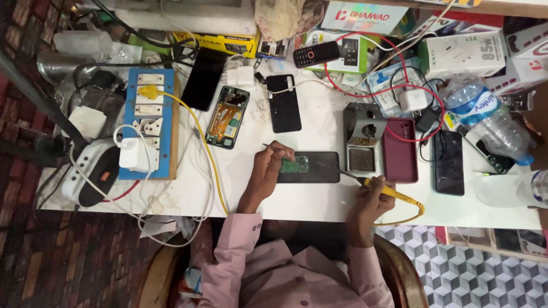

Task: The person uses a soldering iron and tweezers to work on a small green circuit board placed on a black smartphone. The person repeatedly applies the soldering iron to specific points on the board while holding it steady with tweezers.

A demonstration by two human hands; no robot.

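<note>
Overhead view of the white workbench (319, 199), read from left to right. At the far left, a blue switchboard (149, 122) is carrying a white charger (135, 154) and a yellow plug (147, 92), whose yellow cable (206, 149) is trailing down across the bench. Just right of it, a dark phone (204, 78) is lying face down beside an opened phone body (227, 117) with its internals showing, and a second black phone (283, 103) is lying near that.

At centre, your left hand (268, 171) is curling closed, its fingertips pinching a thin metal tool, probably tweezers (273, 149), and pressing onto the small green circuit board (294, 164). That board is resting on top of a black phone (311, 167) lying flat near the front edge of the bench, between your two hands.

To the right, your right hand (374, 197) is wrapping shut around the yellow handle of a soldering iron (365, 181); its tip is pointing left toward the green board, though whether it is touching cannot be told. Behind the iron, a grey soldering stand (363, 137) is sitting just beside a maroon phone case (399, 150). Further right, another black phone (448, 162) is lying flat, and a clear plastic water bottle (488, 117) is lying on its side near the right end.
</note>
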